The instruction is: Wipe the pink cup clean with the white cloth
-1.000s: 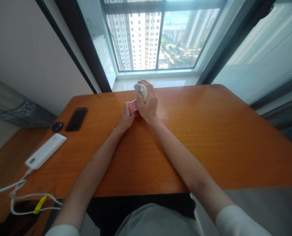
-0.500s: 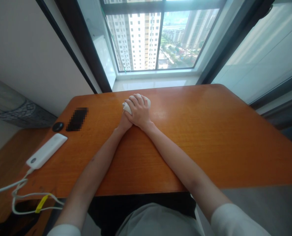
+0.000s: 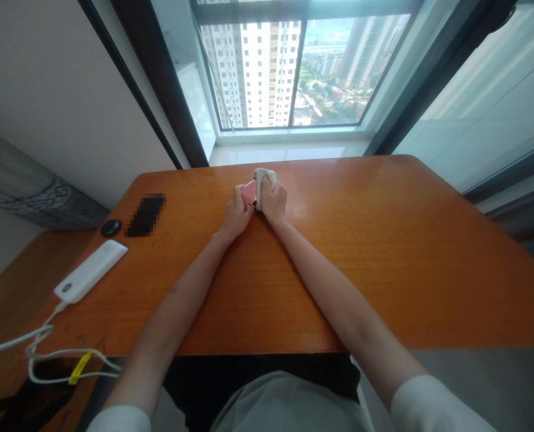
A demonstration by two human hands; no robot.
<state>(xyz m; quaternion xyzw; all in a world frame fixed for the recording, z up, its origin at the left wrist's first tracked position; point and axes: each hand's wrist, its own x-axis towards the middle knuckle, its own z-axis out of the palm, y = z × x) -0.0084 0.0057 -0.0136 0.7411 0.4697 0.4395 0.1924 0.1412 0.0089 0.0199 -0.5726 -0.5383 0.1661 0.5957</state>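
Near the far edge of the wooden table [image 3: 339, 258], my left hand [image 3: 236, 211] is closed around a small pink object [image 3: 249, 193] with a flat face; its exact kind is too small to make out. A white cloth [image 3: 263, 180] is bunched in my right hand [image 3: 274, 201], the fingers wrapped round it. The cloth presses against the right side of the pink object, hiding that end. Both hands are close together, just above or on the tabletop.
On the table's left lie a white power bank [image 3: 91, 271] with a white cable [image 3: 39, 336], a round black object [image 3: 111, 228] and a blurred-out dark rectangle [image 3: 146, 215]. A yellow tag [image 3: 80, 368] hangs on the cable. A window [image 3: 289, 72] stands behind the table.
My right hand was laid over the left with the cloth beneath its fingers. Now the hands have drawn slightly apart, and the pink object shows between them.
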